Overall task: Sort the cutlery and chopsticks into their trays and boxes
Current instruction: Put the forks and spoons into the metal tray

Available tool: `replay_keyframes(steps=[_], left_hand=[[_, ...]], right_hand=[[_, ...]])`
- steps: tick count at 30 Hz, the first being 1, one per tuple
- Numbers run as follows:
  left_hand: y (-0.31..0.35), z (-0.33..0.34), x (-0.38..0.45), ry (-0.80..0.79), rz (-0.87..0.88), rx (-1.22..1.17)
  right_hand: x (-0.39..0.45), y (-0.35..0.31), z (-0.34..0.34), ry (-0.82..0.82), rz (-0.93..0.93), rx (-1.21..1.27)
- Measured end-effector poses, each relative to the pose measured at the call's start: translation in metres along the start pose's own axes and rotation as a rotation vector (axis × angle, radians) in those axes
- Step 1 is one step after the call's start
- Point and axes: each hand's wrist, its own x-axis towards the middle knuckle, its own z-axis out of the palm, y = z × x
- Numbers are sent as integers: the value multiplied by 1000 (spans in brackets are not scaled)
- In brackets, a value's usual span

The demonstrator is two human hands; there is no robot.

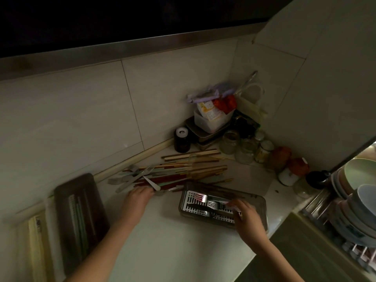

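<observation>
Cutlery and chopsticks, a loose heap of steel forks and red, teal and bamboo sticks [175, 171], lie on my pale counter [162, 231] against the tiled wall. My left hand [138, 198] reaches its near edge; I cannot tell its grip. My right hand [245, 215] rests in the grey slotted tray [203, 198] just beside, fingers curled over forks there. A dark lidded box [81, 212] sits left.

Print on yellow packets [209, 111], too blurred to read
</observation>
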Motion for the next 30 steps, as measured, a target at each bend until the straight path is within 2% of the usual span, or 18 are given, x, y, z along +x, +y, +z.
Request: replay_keyframes(steps=[3, 6, 10, 15, 19, 23, 27, 30], left_hand=[[4, -15, -1, 40, -160, -247], [7, -33, 4, -80, -258, -420], [7, -59, 10, -163, -366, -590], [-2, -85, 14, -296, -431, -657], [-5, -97, 10, -295, -427, -709], [-5, -107, 6, -270, -430, -745], [-9, -112, 2, -234, -454, -749], [-14, -105, -3, -215, -526, -736]], right_hand=[[11, -25, 5, 11, -100, 47], [22, -50, 10, -20, -178, 83], [35, -77, 15, -87, -285, 82], [51, -109, 28, -195, -412, 29], [60, -128, 44, -294, -437, -69], [61, -138, 60, -371, -453, -5], [58, -141, 68, -336, -412, 34], [59, -135, 58, -202, -391, 28]])
